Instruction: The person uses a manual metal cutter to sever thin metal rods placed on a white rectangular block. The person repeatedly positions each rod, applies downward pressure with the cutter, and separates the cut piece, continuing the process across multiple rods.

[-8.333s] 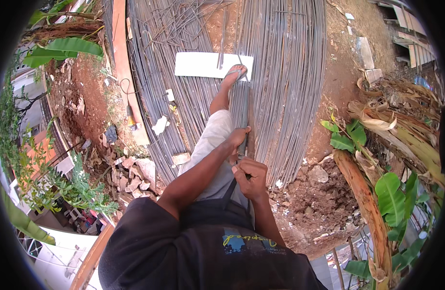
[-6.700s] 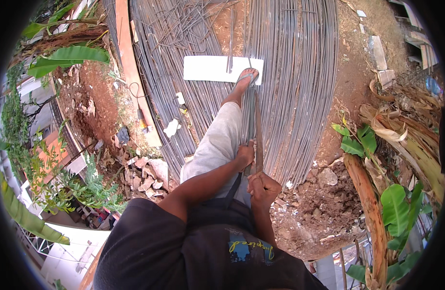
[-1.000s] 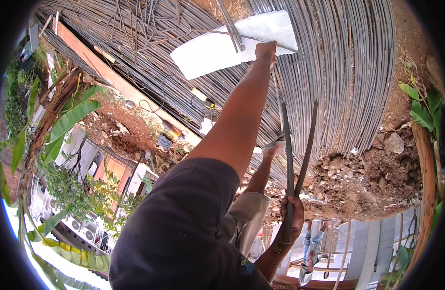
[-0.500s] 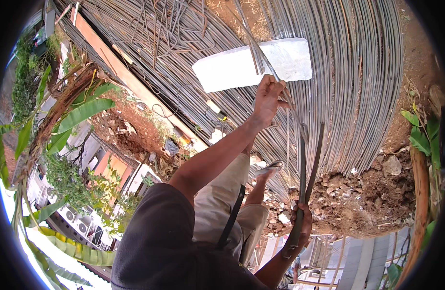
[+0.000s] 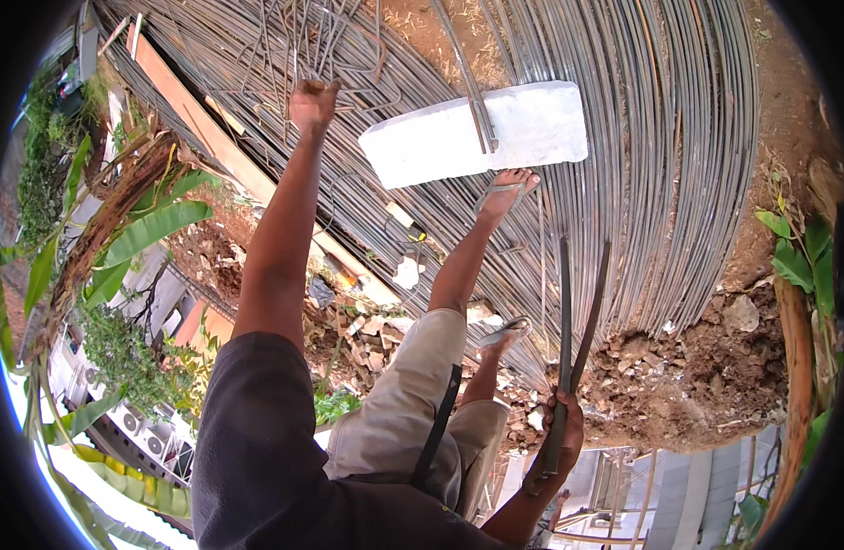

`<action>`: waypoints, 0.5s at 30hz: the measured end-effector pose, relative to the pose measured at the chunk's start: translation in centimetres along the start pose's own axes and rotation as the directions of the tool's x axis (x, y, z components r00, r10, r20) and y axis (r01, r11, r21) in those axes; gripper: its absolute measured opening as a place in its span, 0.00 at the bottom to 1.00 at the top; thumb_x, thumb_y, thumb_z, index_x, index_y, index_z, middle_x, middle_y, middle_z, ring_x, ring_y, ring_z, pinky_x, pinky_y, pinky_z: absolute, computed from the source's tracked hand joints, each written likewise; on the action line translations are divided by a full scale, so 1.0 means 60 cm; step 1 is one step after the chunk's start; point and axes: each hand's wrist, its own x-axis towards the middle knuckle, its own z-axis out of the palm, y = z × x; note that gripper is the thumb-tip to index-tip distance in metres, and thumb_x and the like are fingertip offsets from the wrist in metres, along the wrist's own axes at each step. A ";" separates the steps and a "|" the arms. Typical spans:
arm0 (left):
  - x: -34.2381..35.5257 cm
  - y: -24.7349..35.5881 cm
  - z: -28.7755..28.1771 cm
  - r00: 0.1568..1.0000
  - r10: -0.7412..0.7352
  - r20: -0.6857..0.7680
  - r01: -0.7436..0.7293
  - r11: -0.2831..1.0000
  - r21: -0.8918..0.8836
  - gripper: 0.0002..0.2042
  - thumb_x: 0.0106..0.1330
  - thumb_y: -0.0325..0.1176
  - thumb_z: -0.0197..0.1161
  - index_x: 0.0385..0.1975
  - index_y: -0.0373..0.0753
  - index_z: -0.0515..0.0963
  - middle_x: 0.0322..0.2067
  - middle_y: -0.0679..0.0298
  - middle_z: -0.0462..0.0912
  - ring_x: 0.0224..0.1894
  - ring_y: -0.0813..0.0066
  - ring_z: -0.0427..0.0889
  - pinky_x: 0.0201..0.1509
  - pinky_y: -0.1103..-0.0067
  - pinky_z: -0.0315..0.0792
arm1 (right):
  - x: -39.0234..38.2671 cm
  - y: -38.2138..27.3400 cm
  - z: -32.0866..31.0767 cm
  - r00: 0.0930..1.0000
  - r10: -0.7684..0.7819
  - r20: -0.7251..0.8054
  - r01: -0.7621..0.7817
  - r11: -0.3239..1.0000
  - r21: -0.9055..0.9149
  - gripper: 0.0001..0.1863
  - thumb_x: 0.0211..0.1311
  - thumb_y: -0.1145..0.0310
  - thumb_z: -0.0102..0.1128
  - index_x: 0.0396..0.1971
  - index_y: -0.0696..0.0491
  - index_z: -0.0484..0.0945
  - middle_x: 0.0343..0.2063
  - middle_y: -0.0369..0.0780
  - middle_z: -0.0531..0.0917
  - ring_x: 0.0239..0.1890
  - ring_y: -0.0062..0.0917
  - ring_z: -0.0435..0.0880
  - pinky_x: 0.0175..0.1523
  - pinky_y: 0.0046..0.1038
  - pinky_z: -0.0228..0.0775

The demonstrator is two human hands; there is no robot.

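My left hand [image 5: 313, 105] is raised at the far left, above a heap of bent steel bars [image 5: 353, 55]. Its fingers are curled in, and nothing shows sticking out of them. At the lower right, my right hand [image 5: 566, 426] is wrapped round two long dark metal bars [image 5: 565, 312]. They lie close together in the grip and spread apart toward their far ends; their exact kind is unclear. A white block [image 5: 532, 124] rests on the rods ahead, and thin steel rods [image 5: 477, 105] lie across it. My sandalled foot [image 5: 506, 192] is beside its near edge.
Long straight steel rods [image 5: 660, 165] cover the ground, bunched close. Along the left runs a wooden plank [image 5: 197, 115]. Rubble and soil [image 5: 697, 367] lie at the near right. Banana plants stand at left and right [image 5: 798, 339].
My left hand has left the thin rod near the white block and swung up to the left. One foot has come forward beside the block. My right hand keeps its dark bars.
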 end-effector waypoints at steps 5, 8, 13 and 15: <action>-0.120 0.198 0.266 0.875 0.138 0.465 -0.253 0.947 0.196 0.32 0.58 0.65 0.72 0.42 0.37 0.86 0.44 0.50 0.89 0.48 0.57 0.90 0.53 0.69 0.83 | -0.020 -0.001 0.030 0.980 -0.153 -0.130 0.150 0.988 -0.037 0.16 0.63 0.59 0.68 0.41 0.56 0.80 0.24 0.35 0.78 0.18 0.15 0.72 0.22 0.16 0.60; -0.110 0.181 0.432 0.929 -0.038 0.367 -0.015 0.990 0.138 0.33 0.59 0.63 0.71 0.40 0.30 0.84 0.33 0.52 0.90 0.43 0.62 0.92 0.51 0.70 0.83 | -0.030 -0.022 0.036 0.966 -0.230 -0.117 0.225 0.973 -0.058 0.22 0.64 0.61 0.68 0.50 0.61 0.76 0.28 0.34 0.78 0.20 0.15 0.74 0.19 0.14 0.62; -0.123 0.207 0.475 0.958 0.036 0.284 -0.101 0.971 0.215 0.22 0.63 0.52 0.67 0.30 0.33 0.86 0.27 0.55 0.90 0.35 0.64 0.93 0.50 0.73 0.84 | -0.013 -0.022 0.011 0.992 -0.110 -0.055 0.110 0.994 -0.006 0.21 0.67 0.61 0.66 0.51 0.59 0.76 0.27 0.33 0.77 0.19 0.14 0.72 0.17 0.15 0.62; -0.105 0.202 0.457 0.904 0.054 0.423 -0.111 0.987 0.113 0.17 0.66 0.43 0.65 0.28 0.33 0.86 0.25 0.56 0.90 0.32 0.69 0.93 0.43 0.75 0.86 | -0.008 -0.014 -0.004 0.992 -0.115 -0.060 0.114 0.993 -0.016 0.20 0.67 0.61 0.65 0.51 0.59 0.76 0.27 0.33 0.77 0.19 0.14 0.72 0.17 0.15 0.61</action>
